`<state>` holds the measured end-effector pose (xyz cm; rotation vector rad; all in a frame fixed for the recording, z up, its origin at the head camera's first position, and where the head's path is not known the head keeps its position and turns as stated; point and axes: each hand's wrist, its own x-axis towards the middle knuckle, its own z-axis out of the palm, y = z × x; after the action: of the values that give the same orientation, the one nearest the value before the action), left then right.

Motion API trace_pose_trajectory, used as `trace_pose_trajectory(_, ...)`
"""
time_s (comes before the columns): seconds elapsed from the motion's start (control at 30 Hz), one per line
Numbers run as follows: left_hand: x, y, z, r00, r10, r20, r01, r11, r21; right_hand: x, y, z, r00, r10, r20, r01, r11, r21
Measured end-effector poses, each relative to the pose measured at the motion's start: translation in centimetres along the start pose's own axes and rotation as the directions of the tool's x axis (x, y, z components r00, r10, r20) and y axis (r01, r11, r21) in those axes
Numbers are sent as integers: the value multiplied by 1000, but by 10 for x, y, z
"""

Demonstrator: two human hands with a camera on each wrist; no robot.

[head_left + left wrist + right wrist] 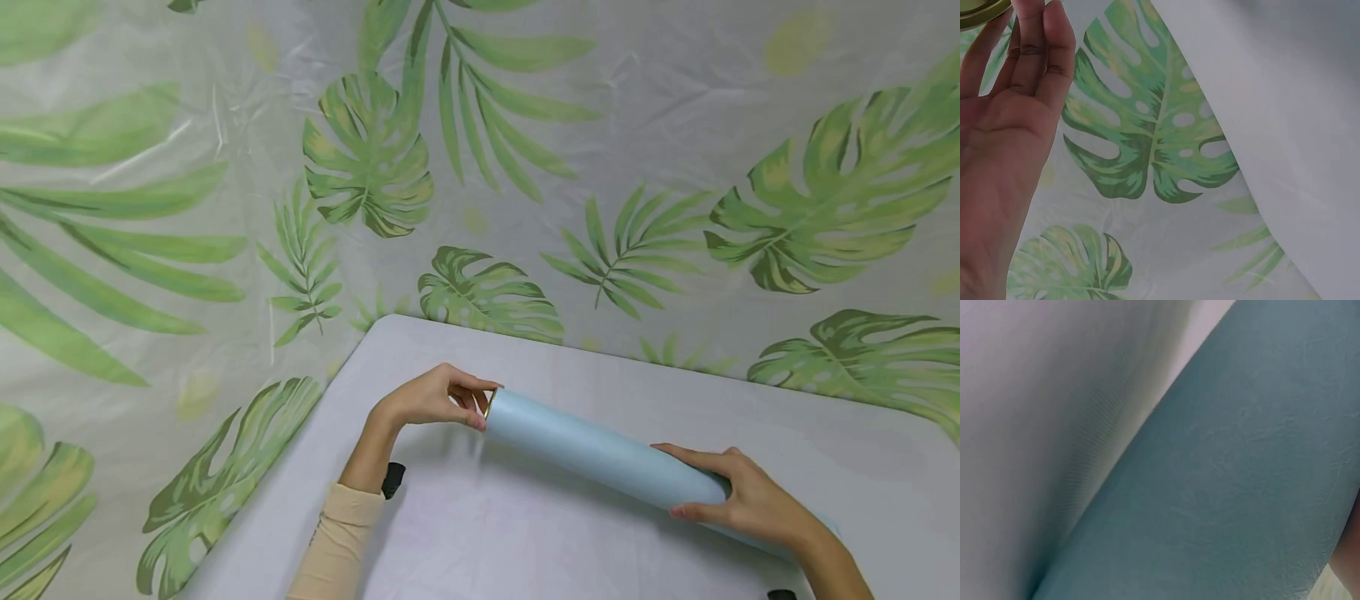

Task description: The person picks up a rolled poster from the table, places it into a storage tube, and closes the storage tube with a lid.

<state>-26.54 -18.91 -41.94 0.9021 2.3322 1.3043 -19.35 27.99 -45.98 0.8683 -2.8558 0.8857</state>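
A long light blue tube (pixel 585 450) slants across the head view, its left end higher than its right. A thin gold rim (pixel 491 404) edges the left end. My left hand (pixel 431 396) pinches that end, thumb low and fingertips high on the rim. In the left wrist view a gold metal end (pixel 982 15) shows at the top corner beside the fingers. Farther right, my right hand (pixel 761 500) grips the tube from above, thumb on the near side and fingers over the far side. Blue, slightly wrinkled tube surface (pixel 1210 475) fills much of the right wrist view.
Under the tube spreads a white table (pixel 420 533) with rounded corners. Leaf-patterned plastic sheeting (pixel 645 100) covers the area behind and to the left. A small black object (pixel 393 480) sits by the left wrist; another dark piece (pixel 782 595) shows at the bottom edge.
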Motion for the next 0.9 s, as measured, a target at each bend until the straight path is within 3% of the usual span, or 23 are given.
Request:
trace_pose_trajectory(0.17, 2, -3, 2, 1000, 3, 13, -2, 999, -32, 1, 1, -2, 997, -76, 35, 74, 996, 51)
trace_pose_trajectory(0.37, 8, -10, 9, 996, 70, 51, -65, 994, -86, -3, -4, -6, 1000, -5, -3, 5, 999, -38)
trace_pose_trajectory(0.47, 11, -12, 13, 994, 98, 48, -94, 993, -69, -4, -5, -6, 999, -7, -32, 5, 998, -59)
trace_pose_trajectory(0.67, 12, -12, 18, 995, 62, 81, -65, 997, 39, -9, -7, -9, 1000, 14, -23, -16, 997, -78)
trace_pose_trajectory(0.9, 10, -10, 15, 994, 10, 105, -16, 998, 58, -5, -5, -10, 998, 53, 34, -51, 998, -33)
